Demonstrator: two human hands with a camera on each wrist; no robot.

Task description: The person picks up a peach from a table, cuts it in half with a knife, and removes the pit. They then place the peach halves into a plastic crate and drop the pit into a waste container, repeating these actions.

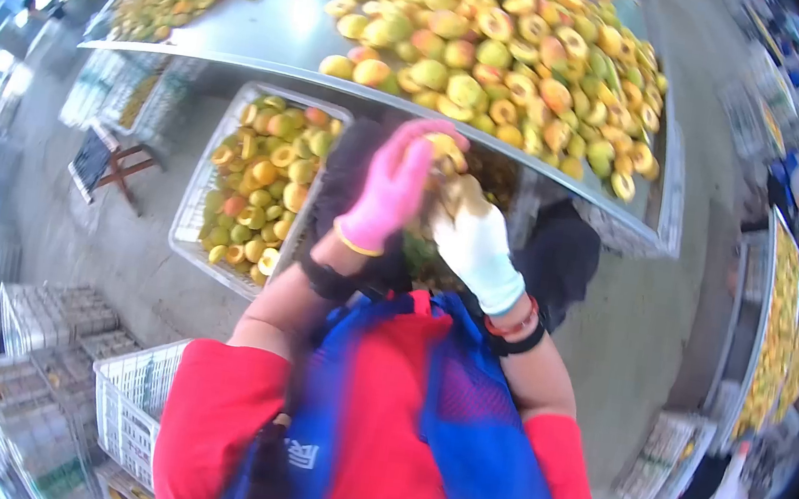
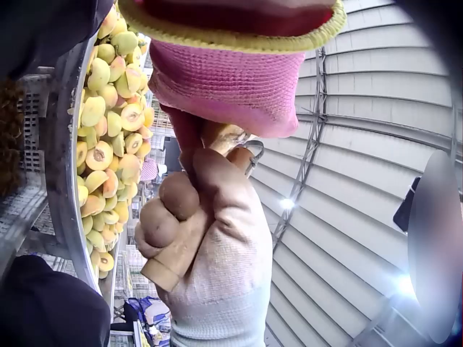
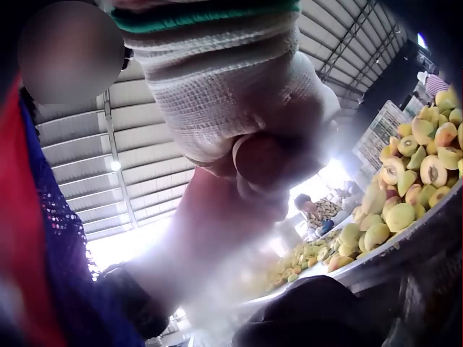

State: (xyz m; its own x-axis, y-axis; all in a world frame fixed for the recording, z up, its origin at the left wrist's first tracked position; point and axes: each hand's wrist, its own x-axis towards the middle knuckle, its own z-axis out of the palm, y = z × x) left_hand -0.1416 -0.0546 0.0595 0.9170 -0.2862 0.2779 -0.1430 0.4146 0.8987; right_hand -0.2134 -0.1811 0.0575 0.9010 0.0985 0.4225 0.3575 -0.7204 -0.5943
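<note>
My left hand, in a pink glove with a yellow cuff, holds a yellow peach piece just below the table edge. Close against it is my right hand, in a white glove with brown-stained fingers. In the left wrist view, the right fingers curl round a wooden handle. A thin curved metal loop shows by the peach, where the two hands meet. The pink glove hides most of the fruit. In the right wrist view, the white glove covers the tool.
A metal table in front bears a heap of cut peaches. On the floor to the left, a white crate holds peach halves. Dark-clad knees flank a container under the hands. More crates stand behind on the left.
</note>
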